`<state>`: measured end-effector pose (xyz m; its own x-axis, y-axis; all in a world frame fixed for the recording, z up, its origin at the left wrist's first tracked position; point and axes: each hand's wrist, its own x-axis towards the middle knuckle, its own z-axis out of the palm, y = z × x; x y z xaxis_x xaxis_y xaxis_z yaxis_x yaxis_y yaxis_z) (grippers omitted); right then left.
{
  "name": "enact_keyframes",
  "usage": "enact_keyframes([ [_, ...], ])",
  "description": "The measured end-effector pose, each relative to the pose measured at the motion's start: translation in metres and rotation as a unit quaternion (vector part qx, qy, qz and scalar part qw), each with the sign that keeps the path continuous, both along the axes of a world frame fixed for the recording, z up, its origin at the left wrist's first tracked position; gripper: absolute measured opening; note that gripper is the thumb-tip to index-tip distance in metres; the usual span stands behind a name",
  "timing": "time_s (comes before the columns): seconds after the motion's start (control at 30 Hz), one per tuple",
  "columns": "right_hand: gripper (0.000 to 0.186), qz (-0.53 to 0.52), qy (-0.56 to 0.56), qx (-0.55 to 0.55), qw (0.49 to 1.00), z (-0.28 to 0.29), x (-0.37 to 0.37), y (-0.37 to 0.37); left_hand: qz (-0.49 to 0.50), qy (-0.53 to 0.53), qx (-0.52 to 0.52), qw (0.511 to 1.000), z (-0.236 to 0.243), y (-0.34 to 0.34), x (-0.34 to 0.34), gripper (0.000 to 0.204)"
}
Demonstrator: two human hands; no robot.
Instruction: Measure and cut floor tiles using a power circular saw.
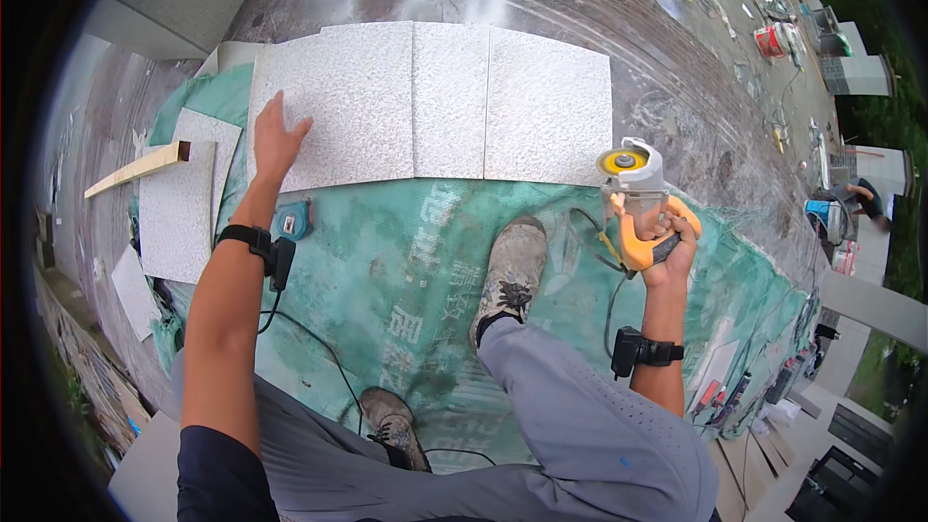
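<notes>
My right hand [674, 249] is wrapped round the orange handle of a corded stone cutter [646, 195], whose yellow disc points away from me. The cutter is beside the right end of a row of speckled white stone slabs, over a green sheet. At the row's left end, my left hand [278, 138] is over the left slab [338, 101], fingers apart and holding nothing; whether it touches cannot be made out. To its right are a narrow middle slab [450, 97] and the right slab [549, 106]. A teal tape measure [293, 219] is below my left hand.
A wooden strip [135, 170] lies across smaller slab pieces [176, 227] at the left. The cutter's black cable [607, 319] runs over the green sheet [387, 271] near my shoes. Red buckets [770, 41] and debris are at the far right, where another person [865, 201] is.
</notes>
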<state>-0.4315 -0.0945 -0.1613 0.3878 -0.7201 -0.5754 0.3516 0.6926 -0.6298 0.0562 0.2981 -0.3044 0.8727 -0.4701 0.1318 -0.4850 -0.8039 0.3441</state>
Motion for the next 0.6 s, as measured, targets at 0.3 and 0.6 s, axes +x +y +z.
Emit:
enact_keyframes([
  [0.3, 0.032, -0.124, -0.064, 0.073, 0.987, -0.039, -0.129, -0.062, 0.232, 0.145, -0.052, 0.96, -0.009, 0.025, 0.042, 0.089],
  [0.6, 0.034, -0.127, 0.112, 0.021, 0.985, -0.04, -0.179, -0.122, 0.229, 0.199, -0.139, 0.943, 0.002, 0.007, 0.034, 0.086],
])
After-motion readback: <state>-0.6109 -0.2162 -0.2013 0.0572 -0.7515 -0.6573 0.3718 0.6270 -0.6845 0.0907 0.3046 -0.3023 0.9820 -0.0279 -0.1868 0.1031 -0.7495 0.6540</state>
